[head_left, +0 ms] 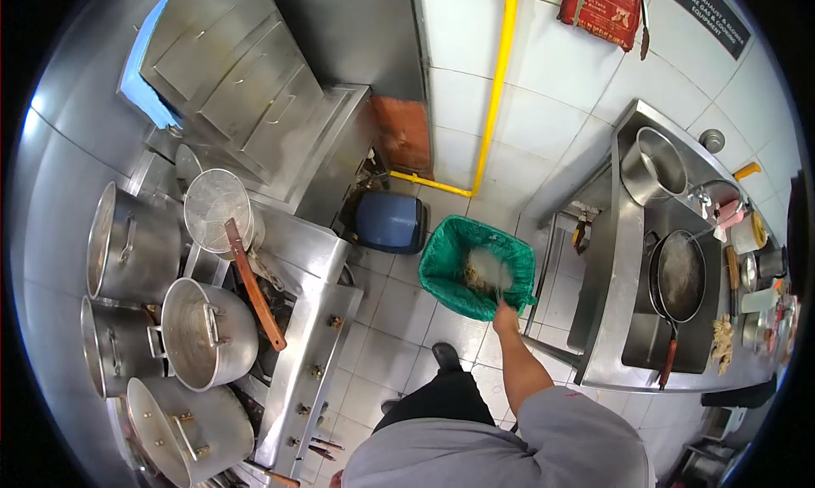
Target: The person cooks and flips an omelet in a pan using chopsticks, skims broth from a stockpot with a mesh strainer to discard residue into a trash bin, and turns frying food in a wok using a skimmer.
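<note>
My right hand (505, 316) reaches down to the near right rim of a bin lined with a green bag (437, 254). Its fingers are closed on the handle of what looks like a round mesh strainer (492, 270), which is smeared by motion inside the bin's mouth. Pale scraps (474, 277) show beside and below the strainer. Of my left hand (337, 479), just a small patch appears at the bottom edge, near the stove front; its fingers are hidden.
To the left, a stove (318, 344) carries large pots, including an open pot (208, 335), and a long-handled strainer (218, 209). A blue-lidded bin (389, 222) stands beyond. At right, a steel sink (615, 276) holds a pan (682, 276) under running water and a pot (654, 167).
</note>
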`<state>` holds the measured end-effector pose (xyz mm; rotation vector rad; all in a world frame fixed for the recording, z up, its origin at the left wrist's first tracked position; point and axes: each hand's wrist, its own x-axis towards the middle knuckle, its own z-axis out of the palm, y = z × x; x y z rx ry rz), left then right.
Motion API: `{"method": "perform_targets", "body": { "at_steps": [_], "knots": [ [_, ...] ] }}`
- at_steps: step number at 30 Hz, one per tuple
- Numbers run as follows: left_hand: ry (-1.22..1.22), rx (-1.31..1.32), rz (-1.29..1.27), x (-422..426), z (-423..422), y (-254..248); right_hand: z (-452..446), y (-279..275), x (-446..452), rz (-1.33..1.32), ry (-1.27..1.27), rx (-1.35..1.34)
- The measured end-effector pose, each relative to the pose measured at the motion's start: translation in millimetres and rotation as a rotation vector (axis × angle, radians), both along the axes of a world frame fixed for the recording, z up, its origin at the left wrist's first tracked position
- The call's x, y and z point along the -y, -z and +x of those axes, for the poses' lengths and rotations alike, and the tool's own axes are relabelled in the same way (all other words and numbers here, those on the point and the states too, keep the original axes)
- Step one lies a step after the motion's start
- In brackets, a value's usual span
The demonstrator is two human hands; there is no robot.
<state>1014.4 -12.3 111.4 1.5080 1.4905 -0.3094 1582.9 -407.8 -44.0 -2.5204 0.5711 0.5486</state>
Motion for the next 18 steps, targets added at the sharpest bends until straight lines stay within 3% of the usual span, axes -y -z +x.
{"method": "perform_targets", "body": {
  "at_steps": [1, 2, 4, 5, 7, 9, 11, 12, 14, 16, 18],
  "knots": [
    [-0.01, -0.025, -0.018, 5.8, 0.1, -1.1, -9.6, 95.9, 13.3, -0.12, -0.285, -0.248],
    [-0.025, -0.048, -0.034, 10.5, -0.9, -1.0, -9.9, 98.0, 5.3, -0.203, -0.604, -0.435],
    [-0.034, -0.059, -0.045, 12.5, -1.6, 0.7, -20.1, 94.9, 15.5, -0.044, -0.3, -0.273],
    [-0.039, -0.058, -0.05, 13.1, 0.0, 0.0, -22.4, 57.3, 12.9, 0.042, -0.161, -0.174],
    [-0.036, -0.048, -0.051, 10.7, 4.0, 3.7, -13.8, 10.0, -2.1, 0.074, -0.104, -0.064],
    [-0.027, -0.028, -0.049, 4.0, 5.2, 9.3, -8.9, -1.3, -0.8, 0.101, -0.04, 0.048],
    [-0.021, -0.01, -0.052, -1.1, 7.9, 16.1, -2.6, -15.0, 3.7, 0.272, -0.223, 0.355],
    [-0.02, 0.0, -0.053, -2.7, 8.1, 18.5, 0.2, -23.5, 9.4, 0.265, -0.224, 0.363],
    [-0.015, 0.014, -0.063, -5.9, 7.1, 24.5, 1.5, -27.0, 37.4, 0.677, 0.162, -0.079],
    [-0.017, 0.026, -0.072, -8.8, 1.7, 33.0, -2.7, -19.1, 87.8, 0.682, 0.62, -0.367],
    [-0.021, 0.031, -0.084, -12.3, -8.8, 46.7, -5.7, -32.7, 69.3, 0.722, 0.611, -0.254]
  ]
}}
